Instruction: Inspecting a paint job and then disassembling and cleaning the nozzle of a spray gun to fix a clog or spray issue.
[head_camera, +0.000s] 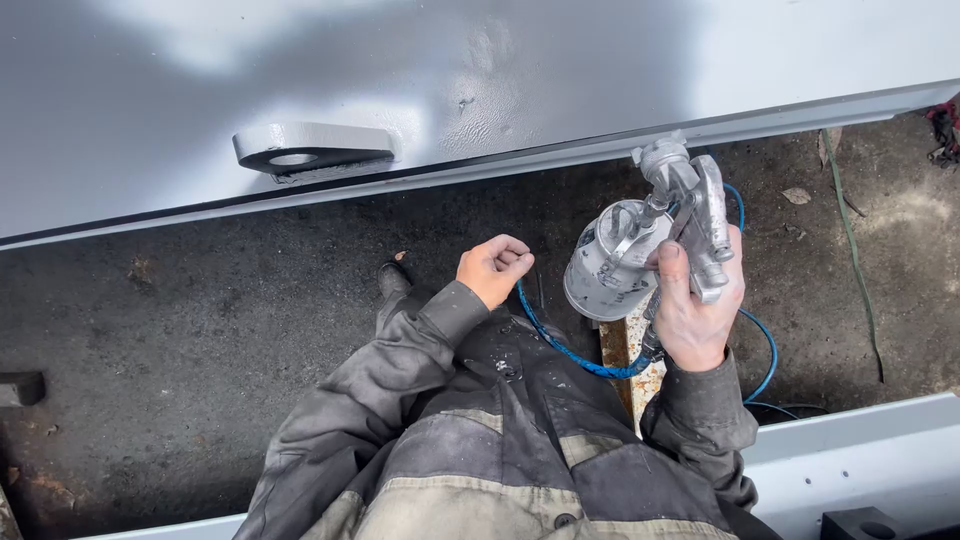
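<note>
Right hand (695, 315) wrapped around a silver spray gun (690, 205) with its metal cup (608, 262), nozzle just below the lower edge of the grey painted panel (500, 70). Left hand (493, 268) curled into a loose fist on the blue hose (560, 345), above the dark floor (200, 330).

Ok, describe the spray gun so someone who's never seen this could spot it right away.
Start at the big grey painted metal panel across the top and follow its lower edge rightward. Just below it, the right hand holds the spray gun, nozzle up toward that edge. It is the only bare silver tool here, with a round metal cup at its side and a blue hose trailing to the left hand.
</note>
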